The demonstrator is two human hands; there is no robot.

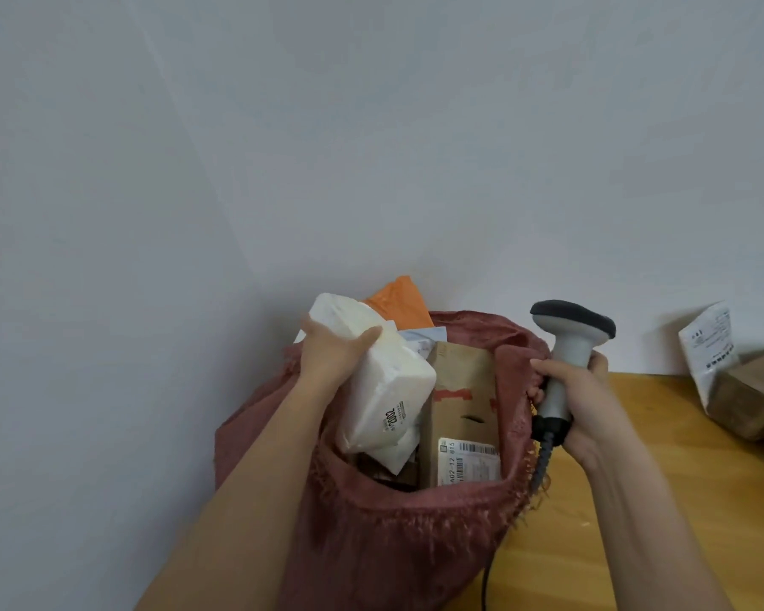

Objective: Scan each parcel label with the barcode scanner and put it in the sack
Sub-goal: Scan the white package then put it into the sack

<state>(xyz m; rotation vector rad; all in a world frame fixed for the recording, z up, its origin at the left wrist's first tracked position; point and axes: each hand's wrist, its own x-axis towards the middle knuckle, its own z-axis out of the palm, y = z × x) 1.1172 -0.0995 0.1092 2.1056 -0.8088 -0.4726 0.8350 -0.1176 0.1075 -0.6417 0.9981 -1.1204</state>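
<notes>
A dark red woven sack stands open beside the wooden table. My left hand grips a white wrapped parcel, tilted with its lower end inside the sack's mouth. In the sack stand a brown cardboard box with a barcode label, an orange mailer and a pale envelope behind it. My right hand holds the grey barcode scanner by its handle at the sack's right rim, head up; its fingers seem to pinch the rim too. The scanner's cable hangs down.
A wooden table lies to the right of the sack. At its far right, a brown cardboard parcel with a white label sheet sits by the wall. A plain white wall fills the background.
</notes>
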